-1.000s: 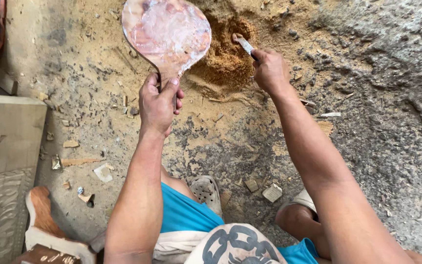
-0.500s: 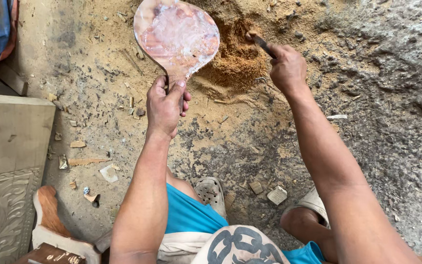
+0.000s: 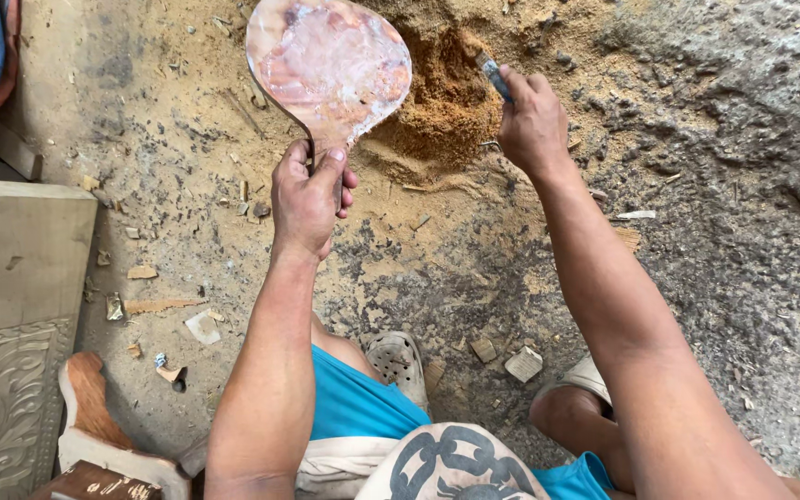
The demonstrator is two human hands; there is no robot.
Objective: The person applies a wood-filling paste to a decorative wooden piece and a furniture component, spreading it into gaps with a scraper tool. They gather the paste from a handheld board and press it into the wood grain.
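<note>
Paddle-shaped wooden piece [image 3: 331,69], one only, pinkish and flat, stood out over the dusty ground [image 3: 696,185] near its far edge, its blade just left of the single mound of orange sawdust [image 3: 442,106]. My left hand [image 3: 307,199] was closed tight around its narrow handle, arm stretched straight forward. My right hand [image 3: 531,120] was fisted around one small tool [image 3: 493,74], arm reaching up from the near right corner, tip at the sawdust. By the left edge lay one carved grey slab [image 3: 11,306]; wood chips [image 3: 145,273] were scattered beside it. Two pale sandals [image 3: 400,361] sat near my knees.
</note>
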